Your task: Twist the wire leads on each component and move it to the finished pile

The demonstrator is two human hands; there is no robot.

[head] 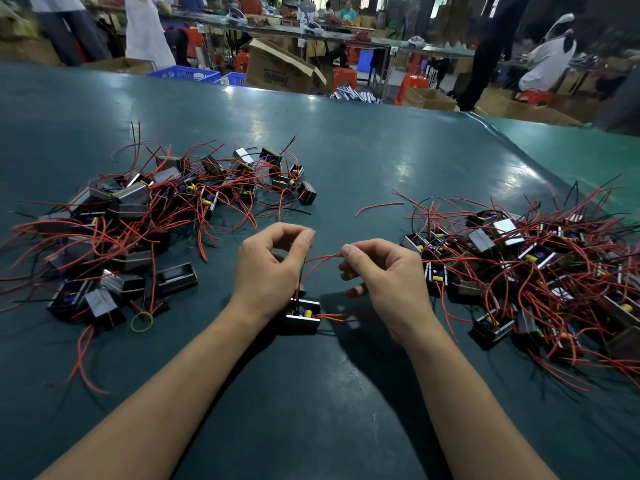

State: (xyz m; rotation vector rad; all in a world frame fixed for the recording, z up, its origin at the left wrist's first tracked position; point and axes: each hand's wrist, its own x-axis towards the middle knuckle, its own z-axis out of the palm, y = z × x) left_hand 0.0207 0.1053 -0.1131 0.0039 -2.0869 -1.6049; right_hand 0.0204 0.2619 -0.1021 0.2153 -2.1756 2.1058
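Observation:
A small black box component (302, 315) with red wire leads lies on the green table mat (346, 161) between my wrists. Two red leads (320, 260) rise from it and arc toward my right hand (384, 277), which pinches their ends between thumb and fingers. My left hand (273, 263) hovers just above the component, its fingers curled with fingertip against thumb near the same leads; whether it grips a wire is unclear. Another pair of red leads (337, 317) runs out of the component's right side under my right hand.
A pile of components with red and black wires (145, 216) spreads over the left of the mat, another pile (526, 271) over the right. A loose rubber band (141, 322) lies by the left pile, a single red wire (379, 206) ahead. Workers, boxes and stools stand beyond the far edge.

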